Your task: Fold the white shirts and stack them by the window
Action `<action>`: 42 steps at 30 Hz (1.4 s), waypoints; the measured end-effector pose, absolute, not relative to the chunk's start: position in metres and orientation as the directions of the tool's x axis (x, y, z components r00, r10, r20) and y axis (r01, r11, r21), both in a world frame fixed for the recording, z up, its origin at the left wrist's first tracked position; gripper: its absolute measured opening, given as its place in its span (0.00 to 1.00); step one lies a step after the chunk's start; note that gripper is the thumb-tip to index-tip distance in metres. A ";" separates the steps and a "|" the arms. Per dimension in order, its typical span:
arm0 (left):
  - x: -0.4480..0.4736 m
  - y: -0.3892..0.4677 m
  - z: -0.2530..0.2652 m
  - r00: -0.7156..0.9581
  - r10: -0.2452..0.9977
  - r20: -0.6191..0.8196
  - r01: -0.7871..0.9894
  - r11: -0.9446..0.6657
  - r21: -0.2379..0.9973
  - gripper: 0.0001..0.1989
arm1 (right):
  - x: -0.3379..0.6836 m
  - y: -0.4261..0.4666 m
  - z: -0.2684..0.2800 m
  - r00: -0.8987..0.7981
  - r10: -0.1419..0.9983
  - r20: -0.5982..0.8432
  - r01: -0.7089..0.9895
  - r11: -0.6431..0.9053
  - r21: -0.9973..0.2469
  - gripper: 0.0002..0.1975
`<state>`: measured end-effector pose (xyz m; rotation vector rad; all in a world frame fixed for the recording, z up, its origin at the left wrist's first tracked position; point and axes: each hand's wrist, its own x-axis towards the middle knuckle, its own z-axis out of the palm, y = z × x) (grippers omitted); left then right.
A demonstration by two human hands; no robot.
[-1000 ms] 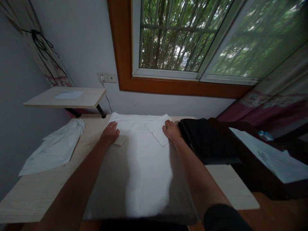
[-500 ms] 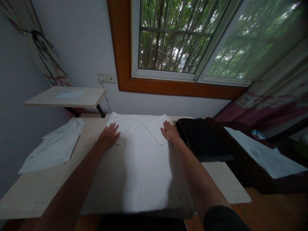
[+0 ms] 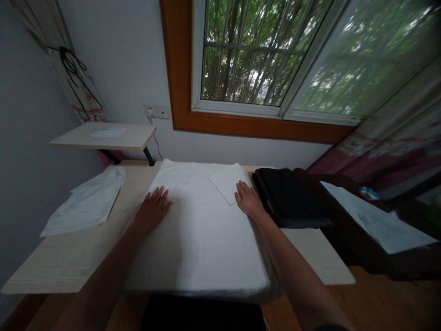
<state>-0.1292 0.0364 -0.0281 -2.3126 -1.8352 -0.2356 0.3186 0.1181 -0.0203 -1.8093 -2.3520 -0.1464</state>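
A white cloth [image 3: 210, 230] lies spread over the middle of the table and hangs at the front edge. On its left side my left hand [image 3: 152, 210] rests flat, palm down, with a small pale flap partly under the fingers. My right hand [image 3: 248, 199] lies flat at the cloth's right edge, fingers extended. Beside that hand, a folded corner or flap [image 3: 225, 184] with a diagonal edge shows on the cloth. Neither hand grips anything. Whether the cloth is a garment or a sheet I cannot tell.
Crumpled white fabric [image 3: 91, 200] lies left on the wooden table [image 3: 44, 266], below a small raised shelf [image 3: 138, 134] with paper. A black folded item [image 3: 292, 197] sits close to the right hand. Farther right is a sheet of paper [image 3: 375, 220]; behind, a window [image 3: 255, 59].
Both hands have slid slightly toward me along the cloth, the right one also a little outward. The camera view has shifted slightly.
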 end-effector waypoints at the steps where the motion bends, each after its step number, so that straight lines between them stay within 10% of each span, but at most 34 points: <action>1: -0.129 0.031 -0.028 0.227 0.945 0.236 0.974 -0.224 -0.042 0.31 | 0.320 0.109 -0.022 -0.256 0.945 0.206 0.964 0.265 -0.021 0.29; 42: -0.131 0.081 -0.017 0.205 0.950 0.236 0.975 -0.218 0.030 0.29 | 0.321 0.117 -0.015 -0.226 0.933 0.280 0.965 0.253 -0.063 0.26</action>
